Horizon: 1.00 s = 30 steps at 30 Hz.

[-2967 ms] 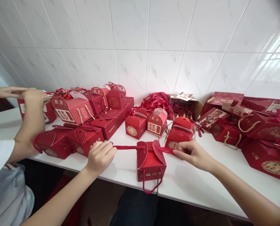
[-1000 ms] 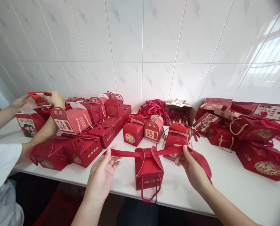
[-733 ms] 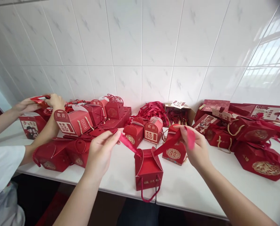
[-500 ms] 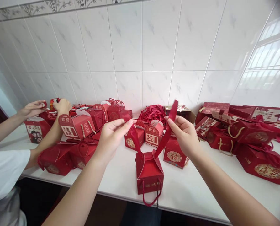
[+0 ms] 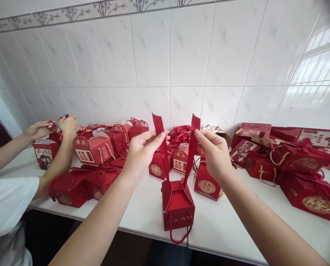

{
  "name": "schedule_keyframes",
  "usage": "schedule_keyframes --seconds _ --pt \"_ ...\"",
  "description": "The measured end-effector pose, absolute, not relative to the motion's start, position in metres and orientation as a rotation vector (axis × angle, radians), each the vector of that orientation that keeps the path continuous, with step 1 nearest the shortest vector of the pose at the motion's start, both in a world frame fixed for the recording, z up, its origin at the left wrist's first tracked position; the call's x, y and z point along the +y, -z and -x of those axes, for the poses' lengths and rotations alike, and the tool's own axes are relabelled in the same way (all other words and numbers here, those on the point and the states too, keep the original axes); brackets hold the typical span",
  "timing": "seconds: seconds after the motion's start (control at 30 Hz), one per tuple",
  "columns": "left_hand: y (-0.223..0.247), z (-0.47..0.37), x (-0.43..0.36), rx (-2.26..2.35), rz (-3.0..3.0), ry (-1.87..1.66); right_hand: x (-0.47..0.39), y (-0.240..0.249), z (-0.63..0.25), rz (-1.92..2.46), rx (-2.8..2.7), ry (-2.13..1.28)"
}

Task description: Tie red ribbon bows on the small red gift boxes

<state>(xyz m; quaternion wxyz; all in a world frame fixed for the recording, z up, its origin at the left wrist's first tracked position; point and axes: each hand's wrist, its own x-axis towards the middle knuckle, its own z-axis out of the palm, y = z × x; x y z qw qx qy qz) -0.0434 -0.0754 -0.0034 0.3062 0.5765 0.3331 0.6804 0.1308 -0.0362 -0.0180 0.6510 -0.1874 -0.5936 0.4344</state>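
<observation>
A small red gift box [image 5: 178, 210] stands upright near the table's front edge, with a red cord handle [image 5: 180, 241] hanging over its front. A dark red ribbon [image 5: 191, 155] comes up from the box's top flaps in two tails. My left hand [image 5: 144, 151] pinches the left tail between thumb and fingers, above and left of the box. My right hand [image 5: 213, 147] pinches the other tail on the right. Both tails are pulled taut, and their free ends stick up past my fingers.
A co-worker's hands [image 5: 67, 127] hold small red items at the left. Red gift boxes [image 5: 91, 149] are grouped there, and more boxes [image 5: 314, 195] are piled at the right. A heap of red ribbons [image 5: 178, 136] lies behind, near the tiled wall [image 5: 187, 55].
My hands have moved a little higher on the ribbon, and its two tails now stand closer to upright. The left free end has come into view. The co-worker's hands shifted slightly.
</observation>
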Motion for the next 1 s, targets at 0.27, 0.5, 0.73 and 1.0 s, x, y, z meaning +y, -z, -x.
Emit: schedule_keyframes --seconds 0.27,0.5,0.73,1.0 --pt "0.003 0.042 -0.078 0.819 -1.463 -1.742 -0.038 0.019 -0.134 0.4 -1.34 -0.959" --pt "-0.002 0.042 -0.074 0.856 -1.508 -1.733 -0.034 0.019 -0.138 0.427 -1.364 -0.875" --pt "-0.007 0.044 -0.068 0.841 -1.559 -1.716 -0.034 0.015 -0.14 0.385 -1.342 -0.935" --pt "0.004 0.029 -0.074 1.026 -1.872 -1.356 -0.038 0.015 -0.127 0.546 -1.477 -1.04"
